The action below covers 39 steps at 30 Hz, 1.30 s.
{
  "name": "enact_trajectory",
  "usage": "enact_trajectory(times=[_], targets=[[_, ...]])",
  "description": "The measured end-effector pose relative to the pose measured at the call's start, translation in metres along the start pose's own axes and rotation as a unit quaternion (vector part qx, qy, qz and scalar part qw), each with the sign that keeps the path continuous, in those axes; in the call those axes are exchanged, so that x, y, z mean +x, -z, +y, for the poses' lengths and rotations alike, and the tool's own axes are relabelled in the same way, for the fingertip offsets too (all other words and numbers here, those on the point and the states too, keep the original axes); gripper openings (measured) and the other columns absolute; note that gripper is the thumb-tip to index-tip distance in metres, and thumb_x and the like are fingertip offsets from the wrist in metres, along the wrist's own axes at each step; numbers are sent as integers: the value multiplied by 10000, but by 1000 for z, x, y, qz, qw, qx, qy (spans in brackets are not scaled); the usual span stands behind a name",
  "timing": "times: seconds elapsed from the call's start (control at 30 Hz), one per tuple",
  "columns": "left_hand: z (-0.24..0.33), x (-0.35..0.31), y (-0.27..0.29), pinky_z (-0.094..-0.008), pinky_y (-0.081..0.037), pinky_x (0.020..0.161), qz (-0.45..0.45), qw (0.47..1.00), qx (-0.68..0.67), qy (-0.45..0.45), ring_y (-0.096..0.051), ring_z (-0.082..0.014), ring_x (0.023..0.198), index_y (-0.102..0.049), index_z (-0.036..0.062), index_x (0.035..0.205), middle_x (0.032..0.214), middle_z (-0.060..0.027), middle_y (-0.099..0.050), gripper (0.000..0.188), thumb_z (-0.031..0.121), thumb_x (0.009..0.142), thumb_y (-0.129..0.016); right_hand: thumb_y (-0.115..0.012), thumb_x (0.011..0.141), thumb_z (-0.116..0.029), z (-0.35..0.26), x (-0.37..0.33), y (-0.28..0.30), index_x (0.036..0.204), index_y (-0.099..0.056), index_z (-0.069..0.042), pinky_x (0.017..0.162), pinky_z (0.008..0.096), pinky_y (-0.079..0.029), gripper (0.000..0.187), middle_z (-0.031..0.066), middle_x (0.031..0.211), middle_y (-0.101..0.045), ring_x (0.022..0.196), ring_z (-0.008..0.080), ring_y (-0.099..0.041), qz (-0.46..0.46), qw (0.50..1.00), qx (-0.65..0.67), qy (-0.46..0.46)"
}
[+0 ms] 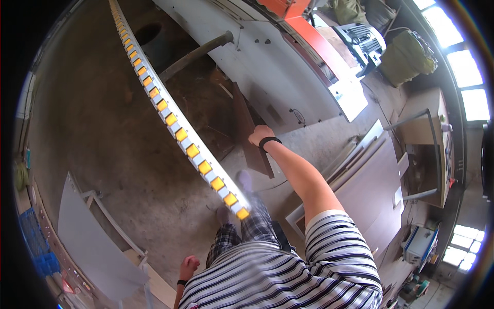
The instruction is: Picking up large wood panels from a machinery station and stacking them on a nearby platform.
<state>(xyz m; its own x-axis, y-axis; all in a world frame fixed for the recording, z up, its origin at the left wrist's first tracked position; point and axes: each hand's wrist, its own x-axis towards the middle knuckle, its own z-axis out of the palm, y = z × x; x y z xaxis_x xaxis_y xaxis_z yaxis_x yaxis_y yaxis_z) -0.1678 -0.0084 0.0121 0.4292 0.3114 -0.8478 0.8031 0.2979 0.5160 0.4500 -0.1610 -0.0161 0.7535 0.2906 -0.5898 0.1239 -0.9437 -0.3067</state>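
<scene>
My right hand (pixel 259 135), with a black band at its wrist, reaches forward. Its fingers are closed at the upper edge of a narrow brown board (pixel 252 141), which stands tilted beside the white machine body. The board's far part lies in shadow, and my fingertips are hidden behind the hand. My left hand (pixel 189 267) hangs low at my side near my thigh, curled into a loose fist with nothing visible in it. Between me and the floor runs a long pale rail (pixel 177 126) set with a row of yellow blocks.
A white machine body (pixel 267 67) with an orange frame (pixel 314 41) and a motor (pixel 363 44) stands ahead to the right. Stacked panels (pixel 368 190) lean at my right. A grey panel (pixel 90 237) on a metal frame stands at left. A grey metal leg (pixel 198 54) crosses under the machine.
</scene>
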Motion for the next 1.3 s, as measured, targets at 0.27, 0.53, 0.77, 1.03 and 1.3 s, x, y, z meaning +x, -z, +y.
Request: enact_trajectory(times=[0.27,0.53,0.77,1.03,1.3], targets=[[49,2,-64,-255,-493,627,15,1000,-14,22,-624,-170,775,-523,23,1053,886,-107,-633,302,270,887,-470,-545,698,-222,16,88,-20,824,-653,-17,783,414,-472,264,203,886,-619,876,364,-584,50,996,-23,63],[77,2,-93,-288,-509,689,57,988,-101,106,-624,-181,787,-514,29,1064,905,-119,-632,277,245,895,-475,-568,718,-221,3,143,-28,829,-639,-13,759,431,-478,247,192,877,-622,852,355,-588,39,994,-15,97],[102,-4,-112,-280,-491,666,67,988,-97,102,-590,-147,731,-501,6,1067,820,-89,-623,314,272,902,-477,-536,772,-184,2,180,-12,811,-651,-21,723,424,-500,203,178,847,-630,804,339,-604,-10,992,-70,101],[109,4,-117,-278,-493,670,62,982,-132,121,-597,-148,737,-511,18,1046,826,-82,-627,276,242,885,-507,-532,764,-163,17,211,26,853,-637,1,779,424,-486,214,195,923,-618,880,348,-591,-6,991,-101,87],[167,18,-135,-284,-423,594,44,996,-35,66,-480,-138,629,-524,20,914,701,-84,-538,206,201,819,-552,-372,865,-104,34,192,13,1128,-462,-24,749,453,-495,289,198,998,-585,872,353,-602,88,985,-139,47]])
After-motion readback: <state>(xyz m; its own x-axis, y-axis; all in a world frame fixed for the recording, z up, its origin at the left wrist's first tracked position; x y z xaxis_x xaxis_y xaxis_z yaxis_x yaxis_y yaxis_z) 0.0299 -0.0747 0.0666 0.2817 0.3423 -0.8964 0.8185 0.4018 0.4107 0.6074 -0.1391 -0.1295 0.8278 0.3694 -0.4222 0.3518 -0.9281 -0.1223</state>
